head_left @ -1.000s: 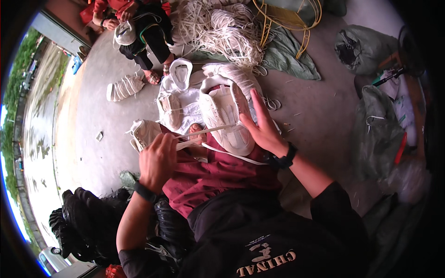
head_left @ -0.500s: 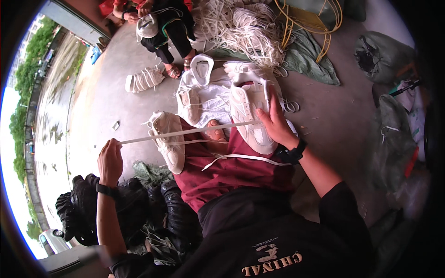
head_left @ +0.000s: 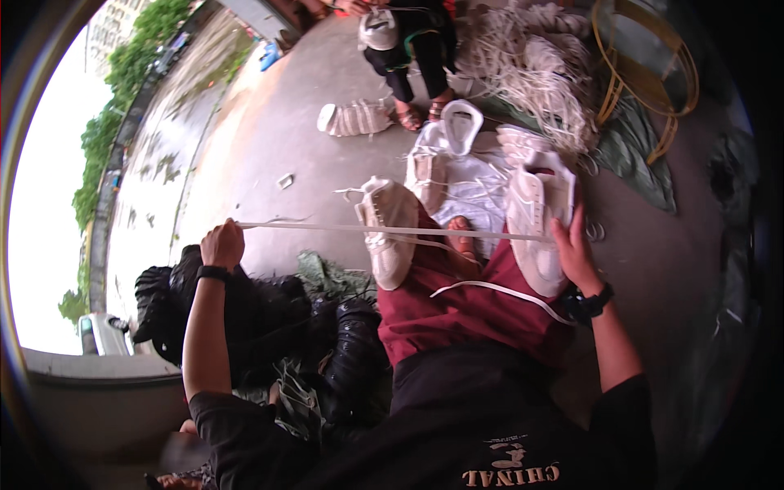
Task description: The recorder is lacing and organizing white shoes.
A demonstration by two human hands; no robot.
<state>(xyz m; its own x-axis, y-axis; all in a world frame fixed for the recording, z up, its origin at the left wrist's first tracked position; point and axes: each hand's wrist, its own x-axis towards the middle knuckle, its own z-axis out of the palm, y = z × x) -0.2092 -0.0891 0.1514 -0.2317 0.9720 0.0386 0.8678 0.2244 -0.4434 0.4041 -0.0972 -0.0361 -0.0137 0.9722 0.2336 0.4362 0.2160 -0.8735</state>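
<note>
A flat white shoelace [head_left: 327,229] is stretched taut across my lap, one end pinched in the closed fingers of my left hand [head_left: 222,244]. It runs to a white sneaker [head_left: 532,220] on my right knee. My right hand [head_left: 576,251] grips that sneaker's outer side, thumb on top by the lace and fingers partly hidden. On my left knee rests a second white sneaker [head_left: 392,263], with the taut lace passing over it. A loose lace end [head_left: 490,287] lies over my maroon trousers.
More white shoes [head_left: 462,124] rest on a white sheet [head_left: 483,194] ahead. Beyond are a heap of white laces [head_left: 539,69], a yellow round frame [head_left: 682,61] and a seated person holding a shoe [head_left: 378,30]. Black ridged items [head_left: 351,351] lie at my left.
My left hand has pulled farther from the right-knee sneaker, so the taut lace is longer and more level. The whole view has shifted, with the scene now farther right.
</note>
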